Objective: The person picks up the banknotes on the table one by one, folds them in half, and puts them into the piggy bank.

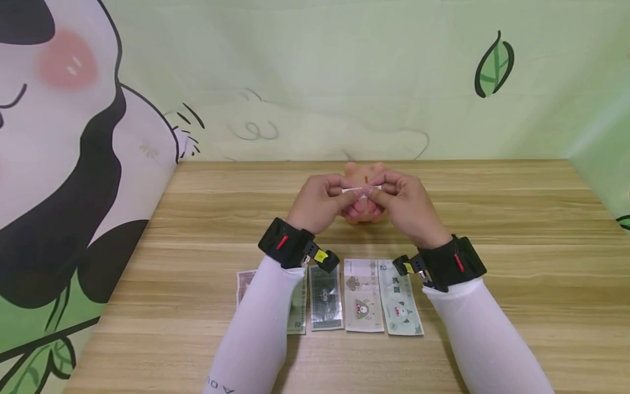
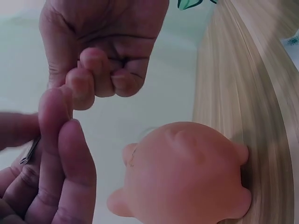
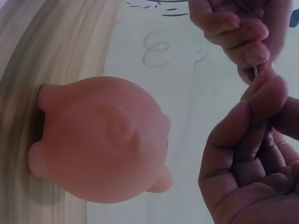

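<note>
Above a pink piggy bank, both hands meet fingertip to fingertip. Between thumb and fingers, my left hand pinches one end of a thin, pale folded paper strip. The other end is pinched by my right hand. Fingers cover most of the strip, so its print cannot be read; only a narrow edge shows in the wrist views. In the left wrist view the piggy bank stands upright on the table below the hands, apart from them. Its curly tail shows in the right wrist view.
Nearer the front of the wooden table lies a row of several banknotes, among them a dark green note, a beige note and a light green note. My left forearm partly covers the leftmost notes. A printed cloth backdrop stands behind.
</note>
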Demonstrator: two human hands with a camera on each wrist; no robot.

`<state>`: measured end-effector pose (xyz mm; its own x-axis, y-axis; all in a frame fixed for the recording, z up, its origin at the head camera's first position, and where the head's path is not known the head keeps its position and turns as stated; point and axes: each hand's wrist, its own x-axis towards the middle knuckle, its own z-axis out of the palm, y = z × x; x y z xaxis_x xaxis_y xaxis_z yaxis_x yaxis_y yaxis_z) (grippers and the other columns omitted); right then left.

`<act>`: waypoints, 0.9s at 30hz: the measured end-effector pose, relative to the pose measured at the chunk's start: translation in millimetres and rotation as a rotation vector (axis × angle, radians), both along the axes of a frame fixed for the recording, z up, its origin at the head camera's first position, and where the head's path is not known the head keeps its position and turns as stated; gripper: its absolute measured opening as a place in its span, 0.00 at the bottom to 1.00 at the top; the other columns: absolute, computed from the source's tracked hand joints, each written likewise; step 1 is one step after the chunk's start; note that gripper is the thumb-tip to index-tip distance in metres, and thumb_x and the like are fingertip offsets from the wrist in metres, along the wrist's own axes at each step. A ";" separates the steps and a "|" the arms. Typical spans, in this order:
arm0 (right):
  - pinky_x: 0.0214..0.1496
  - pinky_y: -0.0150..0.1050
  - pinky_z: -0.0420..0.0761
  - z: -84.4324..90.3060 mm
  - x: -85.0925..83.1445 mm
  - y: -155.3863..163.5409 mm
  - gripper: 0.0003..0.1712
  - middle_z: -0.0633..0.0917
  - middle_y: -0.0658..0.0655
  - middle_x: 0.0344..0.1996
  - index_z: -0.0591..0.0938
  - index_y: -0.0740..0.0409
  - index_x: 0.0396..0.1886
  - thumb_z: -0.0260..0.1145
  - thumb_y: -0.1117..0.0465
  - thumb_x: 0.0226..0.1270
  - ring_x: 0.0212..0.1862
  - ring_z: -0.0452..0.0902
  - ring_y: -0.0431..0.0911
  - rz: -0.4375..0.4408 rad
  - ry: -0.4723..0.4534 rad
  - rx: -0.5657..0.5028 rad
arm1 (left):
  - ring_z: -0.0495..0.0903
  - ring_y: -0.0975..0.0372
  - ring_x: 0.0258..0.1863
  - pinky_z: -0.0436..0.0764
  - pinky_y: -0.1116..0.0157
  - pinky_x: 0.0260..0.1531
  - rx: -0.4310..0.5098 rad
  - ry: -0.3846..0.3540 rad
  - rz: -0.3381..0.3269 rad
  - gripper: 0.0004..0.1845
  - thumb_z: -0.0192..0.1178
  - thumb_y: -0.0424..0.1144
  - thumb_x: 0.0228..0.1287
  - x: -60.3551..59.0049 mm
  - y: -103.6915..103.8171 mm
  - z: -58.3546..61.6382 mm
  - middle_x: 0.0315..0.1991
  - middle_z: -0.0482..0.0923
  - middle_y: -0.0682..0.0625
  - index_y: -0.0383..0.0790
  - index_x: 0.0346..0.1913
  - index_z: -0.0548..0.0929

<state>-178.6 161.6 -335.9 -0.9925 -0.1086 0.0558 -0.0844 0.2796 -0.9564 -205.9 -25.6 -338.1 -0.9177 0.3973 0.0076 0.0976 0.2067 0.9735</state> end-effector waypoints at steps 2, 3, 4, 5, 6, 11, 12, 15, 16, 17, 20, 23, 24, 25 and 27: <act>0.36 0.33 0.84 0.6 0.3 0.3 0.07 0.89 0.47 0.30 0.82 0.67 0.45 0.63 0.65 0.78 0.30 0.80 0.40 -0.004 0.004 -0.003 | 0.90 0.53 0.30 0.91 0.56 0.38 0.000 0.000 -0.008 0.08 0.63 0.36 0.74 0.2 0.0 0.2 0.28 0.90 0.45 0.34 0.41 0.87; 0.36 0.32 0.83 1.0 0.4 0.5 0.07 0.89 0.46 0.30 0.82 0.66 0.44 0.63 0.65 0.78 0.30 0.80 0.40 -0.004 0.005 -0.006 | 0.90 0.53 0.30 0.91 0.54 0.40 0.004 -0.005 -0.013 0.08 0.63 0.37 0.75 0.3 0.0 0.1 0.28 0.90 0.45 0.34 0.41 0.87; 0.36 0.32 0.83 1.4 0.6 0.7 0.06 0.88 0.45 0.30 0.81 0.66 0.44 0.62 0.66 0.78 0.30 0.80 0.40 -0.005 0.005 -0.012 | 0.90 0.54 0.30 0.90 0.51 0.41 0.007 -0.006 -0.019 0.08 0.62 0.37 0.75 0.4 0.0 0.1 0.28 0.90 0.45 0.34 0.42 0.87; 0.35 0.31 0.83 1.8 0.7 0.8 0.06 0.88 0.44 0.29 0.81 0.66 0.43 0.62 0.66 0.78 0.30 0.79 0.40 -0.004 0.006 -0.018 | 0.90 0.55 0.29 0.90 0.48 0.43 0.015 -0.012 -0.023 0.09 0.61 0.36 0.76 0.6 0.1 0.2 0.28 0.90 0.44 0.34 0.42 0.87; 0.35 0.31 0.82 2.1 0.9 0.9 0.05 0.87 0.45 0.28 0.81 0.67 0.43 0.62 0.66 0.77 0.30 0.79 0.40 -0.001 0.005 -0.027 | 0.89 0.56 0.28 0.89 0.45 0.44 0.023 -0.015 -0.028 0.09 0.60 0.36 0.76 0.8 0.2 0.1 0.28 0.90 0.44 0.33 0.43 0.87; 0.32 0.30 0.80 3.2 1.4 1.2 0.04 0.84 0.44 0.26 0.80 0.64 0.41 0.63 0.66 0.77 0.29 0.77 0.39 0.004 -0.006 -0.044 | 0.89 0.45 0.32 0.90 0.48 0.42 0.043 -0.028 -0.040 0.10 0.59 0.36 0.78 1.9 0.7 1.0 0.28 0.88 0.43 0.32 0.44 0.86; 0.32 0.30 0.79 3.2 1.4 1.2 0.04 0.84 0.45 0.26 0.80 0.63 0.40 0.63 0.66 0.77 0.29 0.77 0.39 0.005 -0.011 -0.046 | 0.88 0.42 0.33 0.91 0.51 0.41 0.041 -0.026 -0.041 0.10 0.59 0.36 0.78 2.1 0.8 1.2 0.28 0.88 0.43 0.32 0.44 0.86; 0.33 0.31 0.80 3.6 1.4 1.4 0.05 0.85 0.45 0.27 0.80 0.64 0.41 0.63 0.65 0.77 0.29 0.77 0.39 0.006 -0.026 -0.048 | 0.88 0.39 0.35 0.91 0.55 0.39 0.033 -0.023 -0.037 0.10 0.59 0.36 0.78 2.7 0.8 2.0 0.27 0.88 0.43 0.32 0.43 0.86; 0.33 0.32 0.81 3.4 1.1 1.5 0.05 0.86 0.46 0.26 0.81 0.64 0.41 0.63 0.65 0.77 0.28 0.78 0.39 0.007 -0.031 -0.048 | 0.88 0.40 0.34 0.91 0.55 0.39 0.029 -0.021 -0.035 0.10 0.59 0.36 0.78 2.8 0.6 2.1 0.27 0.88 0.43 0.32 0.43 0.85; 0.33 0.32 0.82 3.3 0.9 1.6 0.06 0.87 0.47 0.25 0.81 0.65 0.42 0.63 0.65 0.77 0.28 0.79 0.39 0.008 -0.036 -0.048 | 0.88 0.42 0.33 0.91 0.53 0.40 0.026 -0.019 -0.033 0.10 0.59 0.36 0.78 2.9 0.5 2.4 0.27 0.88 0.43 0.32 0.42 0.85; 0.35 0.34 0.87 4.0 0.8 2.6 0.07 0.89 0.46 0.27 0.81 0.66 0.44 0.63 0.64 0.77 0.28 0.82 0.39 0.010 -0.055 -0.033 | 0.89 0.46 0.30 0.90 0.49 0.42 0.022 -0.015 -0.031 0.09 0.59 0.35 0.77 2.5 0.0 2.2 0.27 0.88 0.42 0.31 0.41 0.85; 0.37 0.36 0.89 5.2 1.0 4.0 0.09 0.89 0.46 0.26 0.80 0.68 0.47 0.62 0.65 0.78 0.28 0.84 0.40 0.025 -0.073 -0.032 | 0.88 0.43 0.32 0.91 0.52 0.40 0.012 -0.022 -0.023 0.09 0.59 0.35 0.77 1.8 -0.4 1.8 0.27 0.88 0.43 0.31 0.41 0.84; 0.38 0.37 0.89 5.8 1.2 4.5 0.09 0.89 0.46 0.26 0.79 0.69 0.48 0.61 0.65 0.78 0.28 0.85 0.40 0.032 -0.077 -0.037 | 0.88 0.41 0.33 0.91 0.54 0.39 0.009 -0.024 -0.020 0.09 0.59 0.35 0.77 1.6 -0.4 1.8 0.27 0.88 0.43 0.31 0.41 0.84; 0.38 0.37 0.89 6.3 1.4 5.1 0.09 0.89 0.46 0.26 0.79 0.70 0.48 0.60 0.66 0.78 0.28 0.85 0.40 0.039 -0.078 -0.039 | 0.88 0.40 0.35 0.91 0.56 0.38 0.006 -0.026 -0.016 0.09 0.59 0.35 0.77 1.7 -0.5 2.0 0.27 0.88 0.43 0.31 0.41 0.84; 0.38 0.37 0.89 6.9 1.3 6.2 0.08 0.87 0.46 0.26 0.78 0.71 0.47 0.58 0.67 0.79 0.28 0.85 0.40 0.049 -0.081 -0.049 | 0.88 0.39 0.35 0.90 0.60 0.36 0.005 -0.031 -0.012 0.09 0.60 0.36 0.77 1.8 -0.4 2.4 0.27 0.88 0.44 0.32 0.40 0.84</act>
<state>-177.3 167.8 -329.0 -0.9875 -0.1564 -0.0182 -0.0186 0.2302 -0.9730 -204.1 -26.0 -335.7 -0.9128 0.4081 -0.0186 0.0698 0.2008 0.9771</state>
